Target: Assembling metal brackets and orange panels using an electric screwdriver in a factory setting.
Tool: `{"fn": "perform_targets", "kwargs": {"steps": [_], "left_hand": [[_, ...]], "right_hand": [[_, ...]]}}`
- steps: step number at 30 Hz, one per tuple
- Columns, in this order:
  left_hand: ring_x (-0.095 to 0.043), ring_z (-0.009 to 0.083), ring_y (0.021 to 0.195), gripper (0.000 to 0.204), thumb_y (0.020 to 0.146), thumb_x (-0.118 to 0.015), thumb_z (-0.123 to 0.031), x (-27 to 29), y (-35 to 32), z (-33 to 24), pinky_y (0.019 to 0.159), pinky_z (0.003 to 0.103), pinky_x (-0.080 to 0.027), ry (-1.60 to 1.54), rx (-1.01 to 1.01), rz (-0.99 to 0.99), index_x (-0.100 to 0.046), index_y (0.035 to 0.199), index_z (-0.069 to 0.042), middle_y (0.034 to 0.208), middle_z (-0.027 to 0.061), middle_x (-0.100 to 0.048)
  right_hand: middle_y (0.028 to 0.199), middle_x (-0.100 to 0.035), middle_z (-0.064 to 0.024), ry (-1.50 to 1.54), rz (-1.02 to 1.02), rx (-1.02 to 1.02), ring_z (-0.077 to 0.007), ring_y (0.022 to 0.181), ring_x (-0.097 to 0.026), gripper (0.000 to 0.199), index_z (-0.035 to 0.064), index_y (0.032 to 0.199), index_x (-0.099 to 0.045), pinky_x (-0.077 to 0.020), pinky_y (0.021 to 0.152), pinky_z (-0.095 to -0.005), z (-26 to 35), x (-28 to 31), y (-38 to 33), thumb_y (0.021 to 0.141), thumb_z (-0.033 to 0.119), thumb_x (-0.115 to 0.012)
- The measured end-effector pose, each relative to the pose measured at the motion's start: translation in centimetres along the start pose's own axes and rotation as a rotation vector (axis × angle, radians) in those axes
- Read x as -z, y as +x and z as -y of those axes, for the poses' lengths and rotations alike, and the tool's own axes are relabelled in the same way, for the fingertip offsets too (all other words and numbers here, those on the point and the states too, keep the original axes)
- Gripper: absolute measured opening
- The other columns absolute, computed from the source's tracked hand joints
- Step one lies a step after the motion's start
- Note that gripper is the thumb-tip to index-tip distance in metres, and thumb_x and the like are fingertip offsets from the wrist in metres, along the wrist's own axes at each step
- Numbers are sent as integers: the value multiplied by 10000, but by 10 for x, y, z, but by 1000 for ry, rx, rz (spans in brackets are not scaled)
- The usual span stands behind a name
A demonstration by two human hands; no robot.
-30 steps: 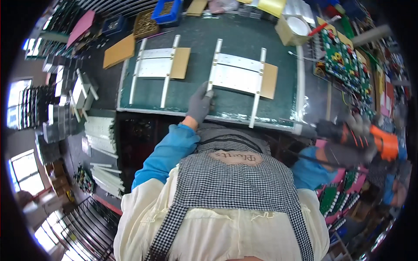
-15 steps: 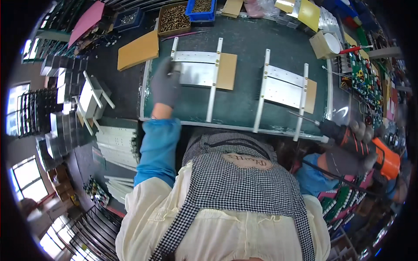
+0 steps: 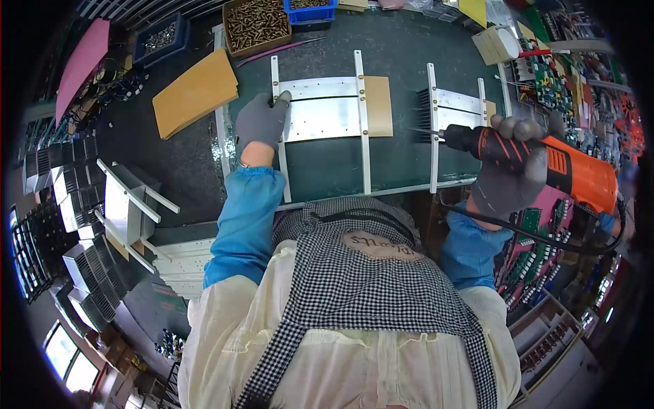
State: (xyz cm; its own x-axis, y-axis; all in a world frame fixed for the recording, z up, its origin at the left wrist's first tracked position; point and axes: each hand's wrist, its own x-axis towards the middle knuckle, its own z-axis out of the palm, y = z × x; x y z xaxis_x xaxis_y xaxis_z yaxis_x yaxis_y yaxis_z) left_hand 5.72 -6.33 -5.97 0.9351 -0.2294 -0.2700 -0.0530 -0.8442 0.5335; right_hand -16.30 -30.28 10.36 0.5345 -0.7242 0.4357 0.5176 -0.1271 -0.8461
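The left hand (image 3: 261, 124), in a grey glove, is at the left strip (image 3: 283, 167) of the nearer-left metal plate (image 3: 320, 121), thumb against the strip – whether it grips it or only presses is hard to tell, as the fingers are partly hidden. This plate lies on the green top of the workbench (image 3: 327, 167), left of its middle, with a second white strip (image 3: 366, 163) across its right side, brass screws (image 3: 363, 133) in that strip and a tan board (image 3: 379, 105) showing past it. The right hand (image 3: 509, 170), gloved too, is wrapped round an orange and black power drill (image 3: 579, 170), held near the workbench's right end, its bit pointing left across a strip of the second metal plate (image 3: 458, 101). Along the far edge are a cardboard box (image 3: 264, 48) full of brass screws and a blue tray (image 3: 310, 15) – purple tweezers (image 3: 276, 52) lie just in front of them. Toward the far left corner are brown cardboard sheets (image 3: 194, 94) and a dark blue bin (image 3: 167, 56) of silvery small parts
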Motion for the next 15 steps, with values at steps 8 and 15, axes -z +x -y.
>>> {"fn": "perform_targets", "kwargs": {"steps": [8,15], "left_hand": [[-663,391,953,470,906,-579,-501,-8,2,3,819,456,-522,72,-35,-39,-702,1044,-69,968,188,-707],[-668,401,916,459,914,-571,-486,-12,-3,-1,805,473,-522,74,-21,-93,-694,1034,-60,929,201,-705]], "right_hand": [[922,-629,-130,-18,35,17,-256,811,-627,653,-38,1416,-335,-540,847,-504,-25,-21,9,866,180,-612],[943,-656,-118,145,-54,-19,-259,857,-661,395,-19,1223,-460,-547,868,-473,-79,-52,17,868,54,-618]]}}
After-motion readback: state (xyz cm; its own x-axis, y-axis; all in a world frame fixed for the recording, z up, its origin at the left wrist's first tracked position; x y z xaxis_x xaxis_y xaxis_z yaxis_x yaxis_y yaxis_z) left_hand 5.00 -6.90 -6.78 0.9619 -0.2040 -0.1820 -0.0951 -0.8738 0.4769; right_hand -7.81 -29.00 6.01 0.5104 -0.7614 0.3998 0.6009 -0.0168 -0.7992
